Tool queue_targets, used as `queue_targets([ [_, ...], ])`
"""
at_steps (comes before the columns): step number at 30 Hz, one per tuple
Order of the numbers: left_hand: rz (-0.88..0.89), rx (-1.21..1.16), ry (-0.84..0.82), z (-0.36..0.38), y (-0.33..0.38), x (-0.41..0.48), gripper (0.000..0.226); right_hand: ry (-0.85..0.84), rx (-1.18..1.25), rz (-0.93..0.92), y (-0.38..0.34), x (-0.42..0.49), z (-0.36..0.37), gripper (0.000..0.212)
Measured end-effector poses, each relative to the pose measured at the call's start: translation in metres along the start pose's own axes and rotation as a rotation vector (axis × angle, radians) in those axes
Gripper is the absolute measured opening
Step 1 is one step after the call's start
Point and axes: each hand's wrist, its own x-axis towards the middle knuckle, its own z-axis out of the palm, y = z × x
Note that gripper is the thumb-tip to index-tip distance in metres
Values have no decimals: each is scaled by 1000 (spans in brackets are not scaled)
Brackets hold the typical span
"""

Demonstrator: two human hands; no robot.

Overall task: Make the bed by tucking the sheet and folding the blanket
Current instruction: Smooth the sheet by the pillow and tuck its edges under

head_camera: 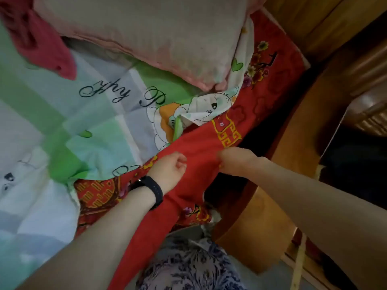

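Red sheet (202,143) gripped by left hand (170,171) and right hand (236,162).

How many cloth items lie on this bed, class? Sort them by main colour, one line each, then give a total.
Red: 2 (patterned sheet, dark red cloth)
Green and white: 1 (cartoon blanket)
Pink: 1 (pillow)
Total: 4
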Motion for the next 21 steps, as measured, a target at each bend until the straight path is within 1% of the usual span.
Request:
queue_targets([
  [1,25,25,4,13,2,10,22,-9,-55,7,6,4,2,34],
  [3,73,70,12,33,6,22,26,35,-168,-35,15,15,7,42],
  [4,91,137,14,45,8,24,30,54,-220,-55,17,18,11,47],
  [6,113,336,93,63,7,28,47,148,-310,-91,20,27,12,50],
  [8,80,520,205,76,3,29,70,243,-397,-133,21,35,14,43],
  [9,61,572,230,82,1,28,80,284,-431,-157,22,38,16,39],
  [10,42,607,245,87,-1,29,88,330,-467,-182,22,41,19,41],
  [11,20,623,268,93,-6,30,93,370,-500,-203,22,44,20,48],
  [12,12,628,285,95,-8,31,96,406,-537,-222,23,46,20,51],
  [13,8,637,296,98,-10,32,97,409,-548,-230,23,48,18,48],
  [15,-23,650,271,100,-13,32,91,381,-515,-256,27,52,18,37],
  [17,-47,637,289,100,-14,31,75,335,-421,-267,30,53,15,33],
  [19,-48,589,340,97,-17,29,49,271,-324,-273,32,47,10,26],
  [21,-29,491,397,94,-22,24,25,243,-239,-260,36,40,2,19],
])
